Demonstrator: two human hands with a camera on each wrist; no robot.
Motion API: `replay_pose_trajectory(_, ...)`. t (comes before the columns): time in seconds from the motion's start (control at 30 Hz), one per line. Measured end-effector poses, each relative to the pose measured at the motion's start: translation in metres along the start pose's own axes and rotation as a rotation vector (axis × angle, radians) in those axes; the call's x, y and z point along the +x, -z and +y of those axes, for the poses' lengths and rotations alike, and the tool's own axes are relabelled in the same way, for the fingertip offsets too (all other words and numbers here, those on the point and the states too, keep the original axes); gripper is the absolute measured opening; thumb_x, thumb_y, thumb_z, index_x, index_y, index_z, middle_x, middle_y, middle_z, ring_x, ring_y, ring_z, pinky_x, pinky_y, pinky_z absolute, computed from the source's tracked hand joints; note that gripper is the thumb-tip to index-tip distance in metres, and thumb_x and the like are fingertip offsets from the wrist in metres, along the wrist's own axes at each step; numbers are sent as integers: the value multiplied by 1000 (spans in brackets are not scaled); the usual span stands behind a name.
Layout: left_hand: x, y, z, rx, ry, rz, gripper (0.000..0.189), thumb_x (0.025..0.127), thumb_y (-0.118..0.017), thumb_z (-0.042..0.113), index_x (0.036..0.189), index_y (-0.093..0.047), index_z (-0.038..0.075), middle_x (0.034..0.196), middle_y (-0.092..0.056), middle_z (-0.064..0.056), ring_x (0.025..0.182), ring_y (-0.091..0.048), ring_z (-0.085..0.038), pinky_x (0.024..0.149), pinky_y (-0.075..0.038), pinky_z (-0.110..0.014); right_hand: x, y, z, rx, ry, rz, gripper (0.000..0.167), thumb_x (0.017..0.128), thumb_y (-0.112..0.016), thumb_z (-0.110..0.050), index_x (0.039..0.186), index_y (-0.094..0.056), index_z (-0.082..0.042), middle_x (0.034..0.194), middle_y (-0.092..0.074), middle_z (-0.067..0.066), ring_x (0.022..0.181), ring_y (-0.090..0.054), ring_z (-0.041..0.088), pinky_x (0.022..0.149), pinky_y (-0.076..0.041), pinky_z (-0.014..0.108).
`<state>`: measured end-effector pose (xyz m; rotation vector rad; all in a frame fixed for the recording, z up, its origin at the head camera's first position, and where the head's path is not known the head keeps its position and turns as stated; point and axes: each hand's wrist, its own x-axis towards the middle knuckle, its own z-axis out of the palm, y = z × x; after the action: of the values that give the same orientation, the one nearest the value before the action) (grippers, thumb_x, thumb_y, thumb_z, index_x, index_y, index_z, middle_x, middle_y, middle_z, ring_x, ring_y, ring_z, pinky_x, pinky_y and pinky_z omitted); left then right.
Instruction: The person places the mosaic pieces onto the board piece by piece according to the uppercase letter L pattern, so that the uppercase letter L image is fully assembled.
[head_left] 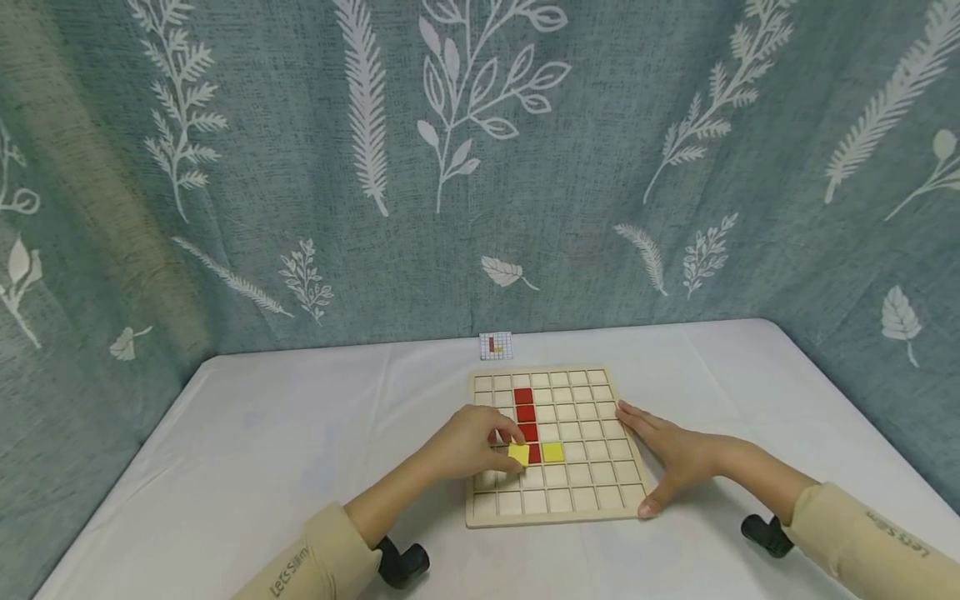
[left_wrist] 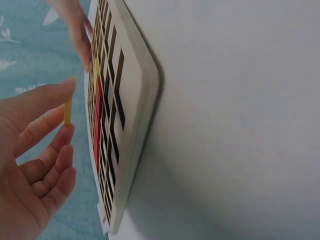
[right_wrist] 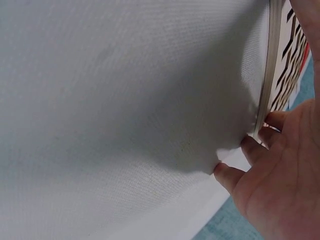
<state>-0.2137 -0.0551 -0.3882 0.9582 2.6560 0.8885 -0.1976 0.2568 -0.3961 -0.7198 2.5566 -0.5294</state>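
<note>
A wooden grid board (head_left: 592, 475) lies on the white table. Red square tiles (head_left: 526, 413) form a column in it, and one yellow tile (head_left: 552, 452) sits to the right of the lowest red one. My left hand (head_left: 472, 442) pinches another yellow square tile (head_left: 518, 453) between thumb and fingers. In the left wrist view this tile (left_wrist: 68, 111) is held on edge, apart from the board. Fingers spread, my right hand (head_left: 678, 454) touches the board's right edge, its thumb at the near right corner. The right wrist view shows its fingertips (right_wrist: 227, 175) beside the board's side.
A small pattern card (head_left: 496, 346) with a red and yellow design on a grid lies behind the board. White cloth (head_left: 300, 433) covers the table, and a blue-green curtain (head_left: 570, 250) with white leaf prints hangs at its back.
</note>
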Motion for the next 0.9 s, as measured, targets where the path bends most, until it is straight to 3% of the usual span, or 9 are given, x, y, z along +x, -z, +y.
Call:
replay_pose_trajectory(0.2,16,-10,10,-21,-6,1,23,72,-79,25,92,-72,14,79,-65,10,70,-51,-5,63,-42,-20,-1,0,0,-1,-4,4,129,57,-80,-55,144,-7,6,152,1,24,136,-9,47,104,-21,59)
replay_pose_trajectory(0.33,28,-19,15,-6,-3,17,25,72,-79,27,92,-72,13,70,-60,11,65,-49,-2,62,-41,-19,-1,1,-1,2,-12,2,129,56,-80,-55,144,-7,5,152,1,24,136,-9,46,104,-22,59)
replay_pose_trajectory(0.47,37,-25,21,24,-7,26,26,72,-79,29,92,-73,13,72,-63,9,66,-53,-2,62,-42,-17,-1,1,0,0,-14,-4,128,57,-80,-55,144,-7,5,152,1,24,136,-9,46,104,-22,59)
replay_pose_trajectory(0.9,52,-38,28,137,-18,-11,28,71,-78,33,92,-74,14,80,-67,7,74,-57,-2,66,-44,-16,-1,3,0,-1,-11,-12,128,58,-79,-56,145,-7,5,152,0,23,137,-9,45,104,-22,58)
